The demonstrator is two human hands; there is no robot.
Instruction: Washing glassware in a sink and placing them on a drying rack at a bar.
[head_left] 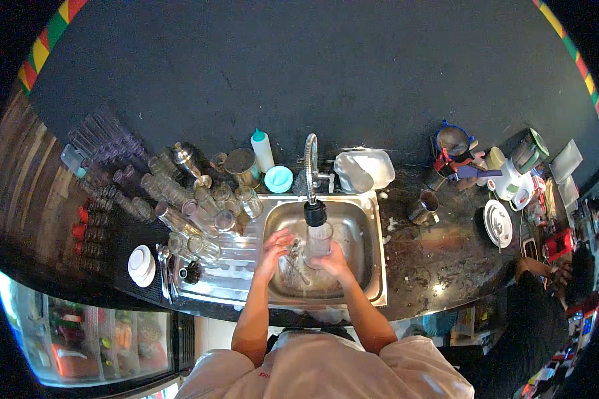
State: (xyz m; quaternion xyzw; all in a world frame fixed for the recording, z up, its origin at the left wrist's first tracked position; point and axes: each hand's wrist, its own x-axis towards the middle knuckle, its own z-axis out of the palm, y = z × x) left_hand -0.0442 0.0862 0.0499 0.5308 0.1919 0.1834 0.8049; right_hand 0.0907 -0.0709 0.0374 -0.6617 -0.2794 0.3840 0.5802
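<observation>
Over the steel sink (357, 266), my right hand (333, 261) is wrapped round the lower part of a clear drinking glass (319, 241). The glass is under the black head of the faucet (315, 214), its top close to the nozzle, and water seems to run into it. To the left of the glass, my left hand (273, 254) is held apart from it over the sink's left side. Its fingers are spread and nothing shows in them. Wet residue lies on the sink bottom; its kind is too small to tell.
Several glasses and jars crowd the drainboard (239, 266) on the left. Behind the sink stand a squeeze bottle (262, 151), a turquoise lid (279, 179) and a plastic tub (377, 167). A metal cup (423, 206) and a blender (522, 166) are right. A person (529, 326) works at far right.
</observation>
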